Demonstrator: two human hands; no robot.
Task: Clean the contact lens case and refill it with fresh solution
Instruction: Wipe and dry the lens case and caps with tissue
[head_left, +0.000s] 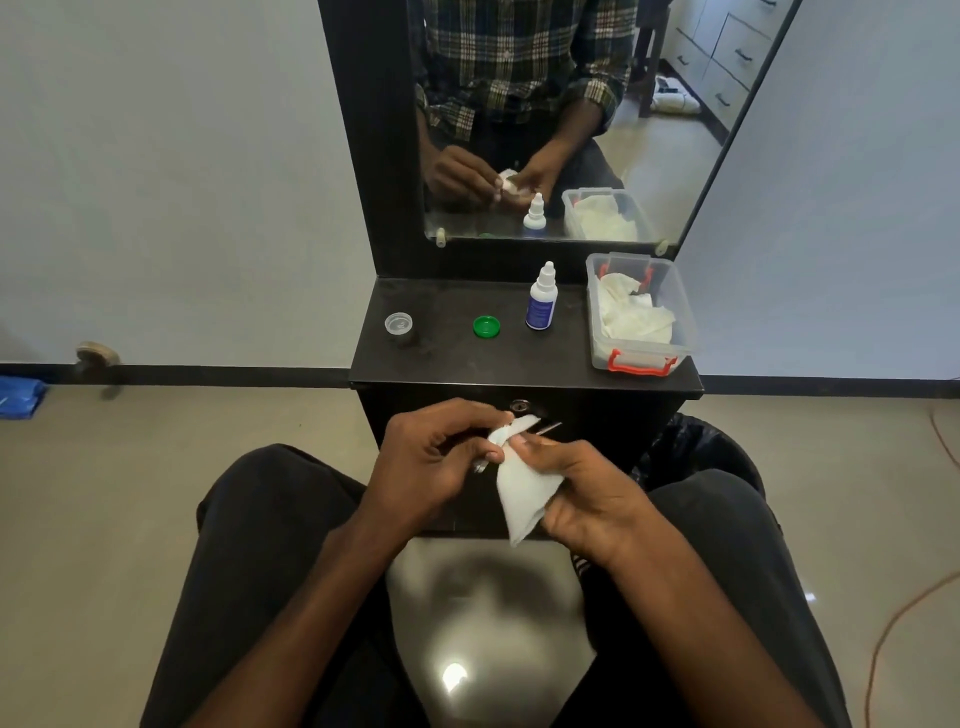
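**Wiping the lens case with a tissue**

The person is sitting in front of a small black table (457, 306) with a mirror (571, 119) and is holding both hands low, over the lap. The left hand (441, 457) is gripping a small thing with curled fingers; it is mostly hidden, so I judge, not see, that it is the lens case. The right hand (587, 488) is pinching a white tissue (524, 493) and is pressing its upper corner against that thing. The tissue is hanging down from the meeting point of the two hands.

On the table, well apart from the hands and further forward, a clear cap (399, 323), a green cap (487, 326) and a solution bottle (542, 299) are standing in a row. The bottle is standing upright, on the right-hand side, so the right hand is probably nearer for the refill. A plastic box (675, 317) with tissues is standing just beside the bottle.
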